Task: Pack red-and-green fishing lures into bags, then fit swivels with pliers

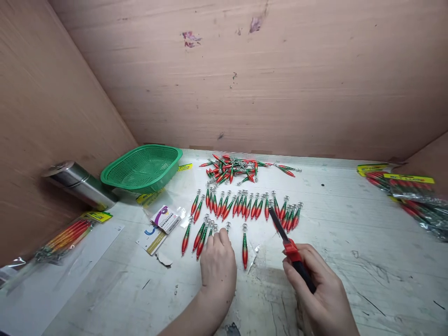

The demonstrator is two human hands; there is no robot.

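Note:
My left hand reaches over the front row of red-and-green squid jigs. Its fingers are bunched round a squid jig; only the wire hook crown shows past the fingers, the body being hidden. My right hand grips a knife-like tool with a black handle, a red collar and a long, dark flat blade pointing up and left. One squid jig lies alone between the two hands. Several more squid jigs lie left of my left hand. Behind them runs a longer row of squid jigs.
A loose heap of jigs lies by the back wall. At left are a green basket, a steel flask, printed cards and bagged orange lures. Bagged red-and-green lures lie at right. Board walls enclose the table.

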